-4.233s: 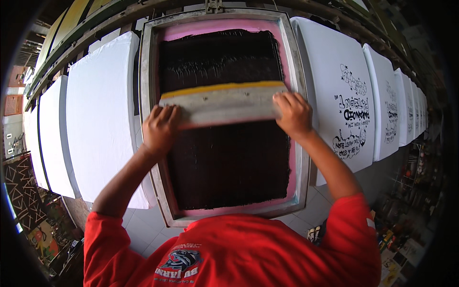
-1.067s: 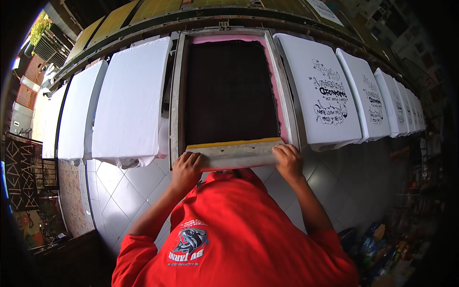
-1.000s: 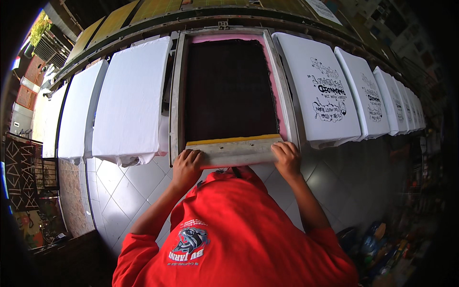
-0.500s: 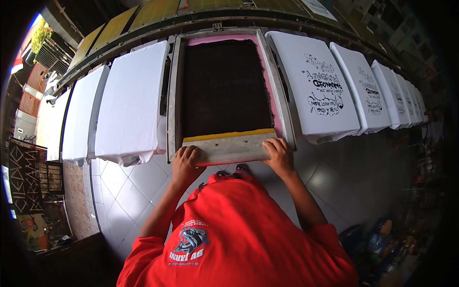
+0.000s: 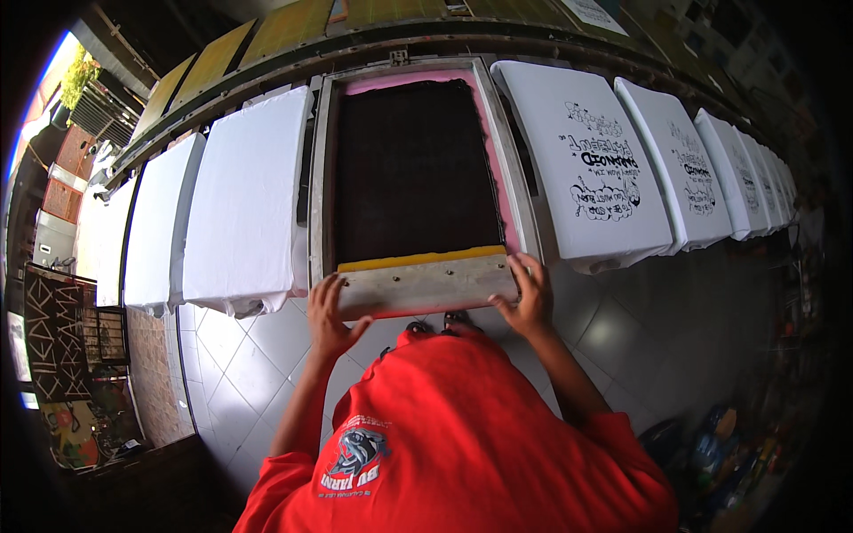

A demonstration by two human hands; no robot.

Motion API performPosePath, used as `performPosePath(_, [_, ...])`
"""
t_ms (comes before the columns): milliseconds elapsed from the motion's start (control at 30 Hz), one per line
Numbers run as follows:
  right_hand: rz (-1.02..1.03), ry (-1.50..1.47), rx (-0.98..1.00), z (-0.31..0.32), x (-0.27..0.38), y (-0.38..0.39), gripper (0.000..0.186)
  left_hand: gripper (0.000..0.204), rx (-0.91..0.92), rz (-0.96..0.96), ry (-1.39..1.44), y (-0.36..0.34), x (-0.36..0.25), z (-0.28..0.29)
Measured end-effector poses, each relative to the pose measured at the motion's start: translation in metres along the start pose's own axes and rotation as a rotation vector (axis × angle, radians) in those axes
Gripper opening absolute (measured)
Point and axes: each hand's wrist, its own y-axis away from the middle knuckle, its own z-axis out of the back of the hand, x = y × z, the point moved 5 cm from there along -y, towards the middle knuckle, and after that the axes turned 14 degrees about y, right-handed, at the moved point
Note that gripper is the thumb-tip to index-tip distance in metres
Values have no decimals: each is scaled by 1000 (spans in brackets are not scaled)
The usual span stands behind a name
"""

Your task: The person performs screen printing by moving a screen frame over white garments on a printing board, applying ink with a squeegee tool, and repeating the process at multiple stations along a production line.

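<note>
Squeegee: The squeegee lies crosswise at the near end of the frame, its yellow blade on the far side, against the dark ink.
Left hand: Your left hand is at the squeegee's left end, fingers laid over it, thumb spread well away from them; no pinch is seen.
Right hand: Your right hand is at the right end, fingers parted, thumb held apart near the holder's near edge. Whether either hand bears any load, you cannot tell from this view.
Ink: A broad black field within the frame, a pink margin showing along the far edge.
Handling: Judged a stiff, moderately weighty bar, awkward for its width; the blade likely yields a little, the holder hardly at all. Ink near the blade could make that side slippery.
Hold points: Best taken at both ends of the grey holder, clear of the blade, with your thumbs closed against the near face to keep it level.
Either side: White cloth stretched flat to your left; printed cloth with black lettering and drawings to your right, just beside the frame.
</note>
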Motion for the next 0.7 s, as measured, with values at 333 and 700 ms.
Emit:
performPosePath(333, [-750, -199, 258, -64, -115, 12, 50, 50, -160, 928, 485, 8, 161, -17])
performPosePath(700, [-686, -75, 189, -24, -52, 2, 47, 52, -223, 826, 345, 7, 145, 39])
